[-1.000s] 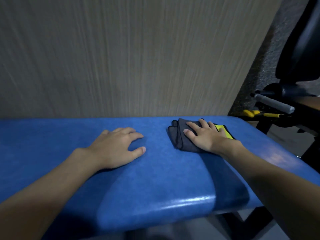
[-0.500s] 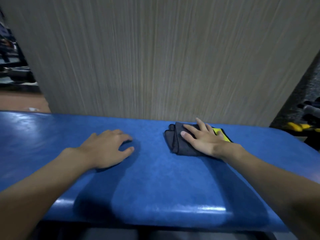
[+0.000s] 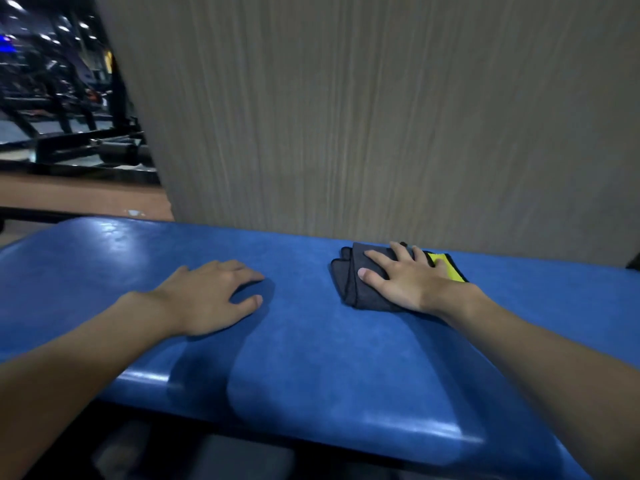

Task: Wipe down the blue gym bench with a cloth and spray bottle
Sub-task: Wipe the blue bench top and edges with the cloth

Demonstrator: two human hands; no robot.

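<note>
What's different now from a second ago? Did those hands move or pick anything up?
The right hand slid the cloth leftward along the bench, judging by the wall behind; the left hand shifted left too. Nothing was picked up or let go: the right hand stays flat on the cloth, the left on the bench.

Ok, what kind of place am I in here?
Most likely a gym. A blue padded bench runs across the view, dark metal machine frames stand in the dim room at upper left, and the right hand presses a cloth flat on the bench, which suggests equipment cleaning.
</note>
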